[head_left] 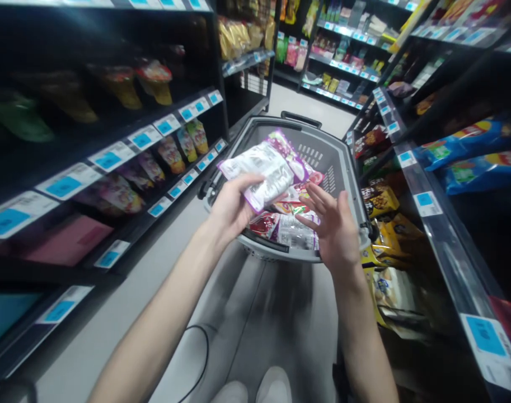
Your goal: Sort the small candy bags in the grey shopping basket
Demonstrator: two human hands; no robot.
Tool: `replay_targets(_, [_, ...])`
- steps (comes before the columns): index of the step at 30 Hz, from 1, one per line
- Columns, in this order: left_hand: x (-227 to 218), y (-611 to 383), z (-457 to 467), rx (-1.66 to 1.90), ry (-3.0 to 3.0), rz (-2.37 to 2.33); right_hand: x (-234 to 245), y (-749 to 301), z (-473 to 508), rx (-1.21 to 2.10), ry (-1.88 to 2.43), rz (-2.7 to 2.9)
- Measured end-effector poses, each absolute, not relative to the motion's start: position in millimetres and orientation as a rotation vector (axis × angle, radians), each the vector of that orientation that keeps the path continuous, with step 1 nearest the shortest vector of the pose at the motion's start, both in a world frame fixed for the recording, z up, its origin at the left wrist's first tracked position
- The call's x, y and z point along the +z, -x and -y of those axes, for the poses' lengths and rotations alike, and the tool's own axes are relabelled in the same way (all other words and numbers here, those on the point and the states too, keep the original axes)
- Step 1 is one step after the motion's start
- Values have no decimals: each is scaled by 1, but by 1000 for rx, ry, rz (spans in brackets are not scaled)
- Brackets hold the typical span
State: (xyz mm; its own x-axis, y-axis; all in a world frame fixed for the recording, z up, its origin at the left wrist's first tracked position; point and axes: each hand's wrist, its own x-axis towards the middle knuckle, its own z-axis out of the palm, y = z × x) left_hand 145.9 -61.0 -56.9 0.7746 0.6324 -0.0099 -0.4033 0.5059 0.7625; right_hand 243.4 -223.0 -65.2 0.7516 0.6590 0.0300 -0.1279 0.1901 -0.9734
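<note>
My left hand (232,208) grips a purple and white snack packet (266,168) by its lower edge and holds it over the near end of a grey shopping basket (343,162). My right hand (333,224) hovers just right of the packet with fingers spread, holding nothing. Several more snack packets (286,224) lie in the basket beneath both hands.
Dark shelves with blue price labels (141,139) line the aisle on the left, holding snack bags. On the right, shelves carry yellow packets (383,201) and blue bags (469,140). More shelving (343,67) closes the far end. My shoes (259,389) stand on the grey floor.
</note>
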Motion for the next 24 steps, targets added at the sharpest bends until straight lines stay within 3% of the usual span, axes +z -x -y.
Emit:
replay_targets(5, [-49, -142, 58, 673, -509, -347, -66, -242, 221, 622, 1321, 479])
replay_targets(24, [-52, -141, 64, 861, -586, -369, -68, -245, 221, 755, 1382, 505])
